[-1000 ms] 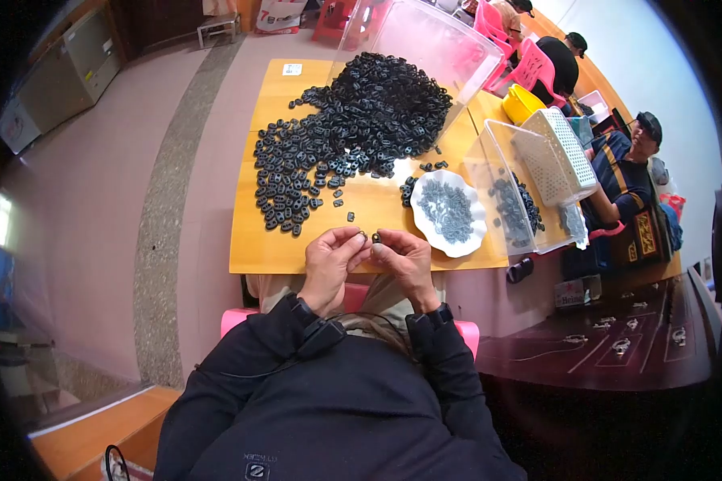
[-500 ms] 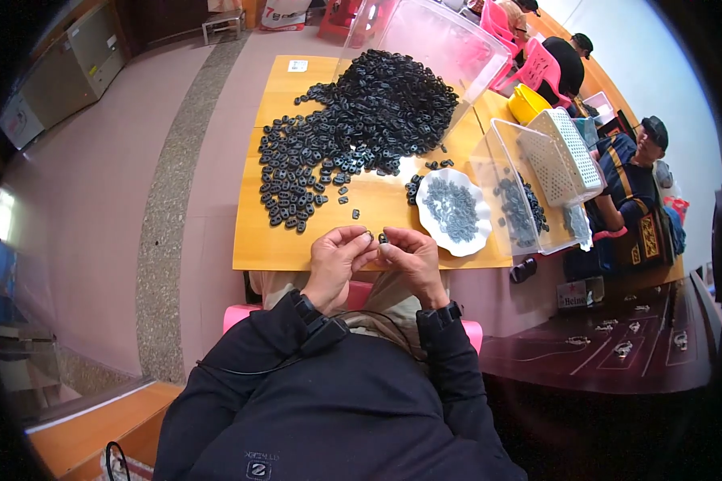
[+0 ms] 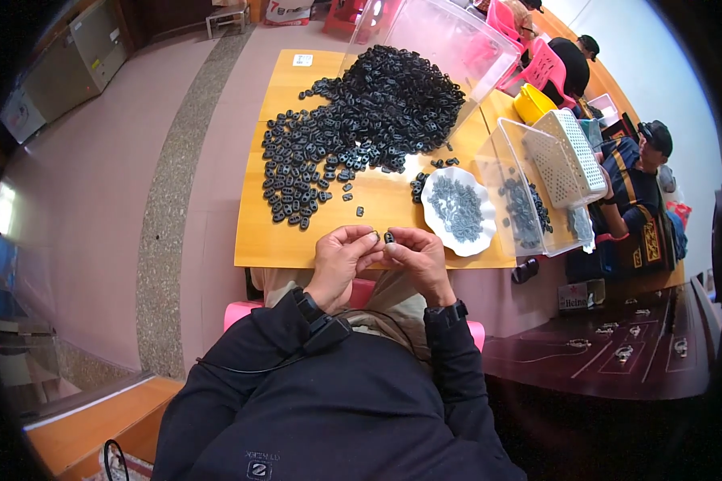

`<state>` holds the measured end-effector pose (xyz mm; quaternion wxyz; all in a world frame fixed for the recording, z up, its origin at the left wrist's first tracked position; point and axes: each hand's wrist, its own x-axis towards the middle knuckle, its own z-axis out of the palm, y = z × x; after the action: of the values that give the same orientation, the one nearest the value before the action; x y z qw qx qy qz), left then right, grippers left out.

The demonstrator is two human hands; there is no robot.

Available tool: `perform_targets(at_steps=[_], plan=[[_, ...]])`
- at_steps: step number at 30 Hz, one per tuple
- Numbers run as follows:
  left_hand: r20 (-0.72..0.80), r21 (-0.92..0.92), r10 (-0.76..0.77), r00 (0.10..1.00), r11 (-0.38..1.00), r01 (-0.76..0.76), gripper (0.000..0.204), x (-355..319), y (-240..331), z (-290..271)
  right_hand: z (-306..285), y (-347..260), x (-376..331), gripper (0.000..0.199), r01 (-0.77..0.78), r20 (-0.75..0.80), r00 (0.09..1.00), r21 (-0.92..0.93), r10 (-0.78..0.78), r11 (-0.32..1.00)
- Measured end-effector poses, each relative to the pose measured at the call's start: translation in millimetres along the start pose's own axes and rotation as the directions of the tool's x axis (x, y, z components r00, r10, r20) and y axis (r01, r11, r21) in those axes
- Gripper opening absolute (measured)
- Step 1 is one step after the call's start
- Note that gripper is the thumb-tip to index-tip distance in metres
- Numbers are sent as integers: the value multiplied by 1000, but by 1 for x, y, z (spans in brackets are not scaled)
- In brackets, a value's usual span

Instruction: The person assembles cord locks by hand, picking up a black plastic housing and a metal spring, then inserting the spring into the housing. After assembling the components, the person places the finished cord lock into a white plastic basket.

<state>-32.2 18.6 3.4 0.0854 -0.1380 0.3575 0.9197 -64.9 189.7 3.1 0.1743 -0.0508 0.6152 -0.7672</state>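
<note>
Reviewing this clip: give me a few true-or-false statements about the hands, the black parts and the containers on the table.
1. Both hands meet at a small black part. True: left hand and right hand pinch it together.
2. The pile of black parts lies on a green table. False: the table is yellow wood.
3. The white dish holds parts. True.
4. The white dish sits left of the hands. False: it is to their right.

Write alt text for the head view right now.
Both hands, left hand and right hand, meet at the near edge of a wooden table, pinching a small black part between them. Beyond lie a heap of black parts and a white dish of them.
</note>
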Motion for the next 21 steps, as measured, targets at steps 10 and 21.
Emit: perform_targets(at_steps=[10, 21], plan=[[17, 43, -19, 1000, 999, 19, 14, 0, 1, 0, -4, 1, 0, 25, 1, 10, 1000, 48, -1, 999], [23, 79, -25, 999, 997, 23, 13, 1, 0, -1, -3, 2, 0, 24, 11, 14, 1000, 74, -13, 997]])
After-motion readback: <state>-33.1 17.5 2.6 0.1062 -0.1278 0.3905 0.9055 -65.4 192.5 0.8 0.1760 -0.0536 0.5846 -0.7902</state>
